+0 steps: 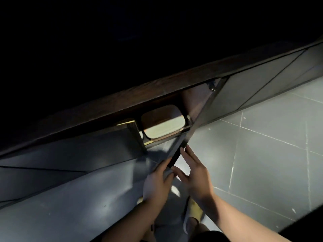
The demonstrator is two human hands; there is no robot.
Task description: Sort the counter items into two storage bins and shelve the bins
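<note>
Near the end: bin (pixel 163 122) on shelf (pixel 158 143), left hand (pixel 158 182) curled on door (pixel 181 149) edge, right hand (pixel 194 173) flat against it, closing left.

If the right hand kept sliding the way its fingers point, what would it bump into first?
Probably the cabinet frame beside the bin: the right hand points along the open door's edge toward it, though depth is hard to judge.

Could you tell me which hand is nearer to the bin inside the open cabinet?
Right. The right hand reaches further up the cabinet door edge toward the bin; the left hand sits lower.
</note>
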